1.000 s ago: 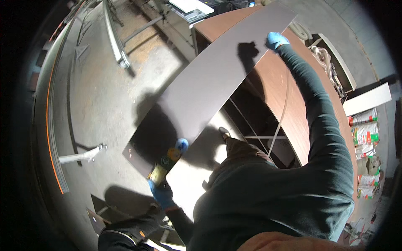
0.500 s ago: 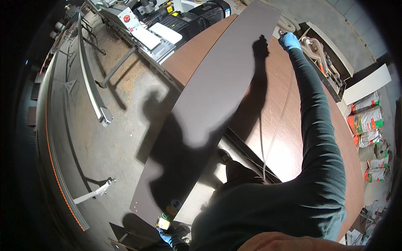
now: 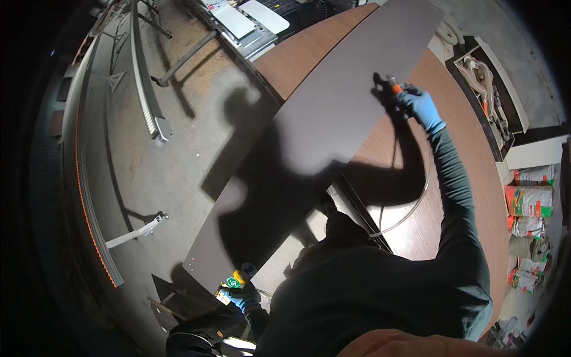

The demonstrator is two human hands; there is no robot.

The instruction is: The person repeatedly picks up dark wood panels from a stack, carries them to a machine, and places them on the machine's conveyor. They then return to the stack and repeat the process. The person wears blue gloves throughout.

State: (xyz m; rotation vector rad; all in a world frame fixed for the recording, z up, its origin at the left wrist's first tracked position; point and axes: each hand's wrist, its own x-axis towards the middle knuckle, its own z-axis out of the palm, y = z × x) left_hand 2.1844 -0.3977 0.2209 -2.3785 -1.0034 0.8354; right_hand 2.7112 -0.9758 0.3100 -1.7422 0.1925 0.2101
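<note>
A long grey-brown panel (image 3: 333, 101) lies slantwise across a wood-grain board, its near end at the lower left. My right hand (image 3: 421, 108), in a blue glove, is closed around an air blow gun (image 3: 395, 87) with a metal tip and an orange part, held above the panel's right edge. A thin clear hose (image 3: 421, 199) curves from it towards my body. My left hand (image 3: 242, 297), also gloved, is closed at the panel's near end. Beside its fingers are a white-and-yellow piece (image 3: 223, 296) and round coloured stickers (image 3: 234, 282); the fingers are partly hidden.
The wood-grain board (image 3: 458, 160) spreads beneath the panel and to my right. A machine (image 3: 244, 24) stands beyond it, and curved rails (image 3: 143, 77) run at the left. A tray of hoses (image 3: 485, 95) and several bags (image 3: 529, 199) are at the right. Dark clothing (image 3: 202, 333) shows at the lower left.
My right hand has come back from the panel's far right, nearer to me, and the blow gun now shows clearly. My left hand stays at the near end. The view has shifted.
</note>
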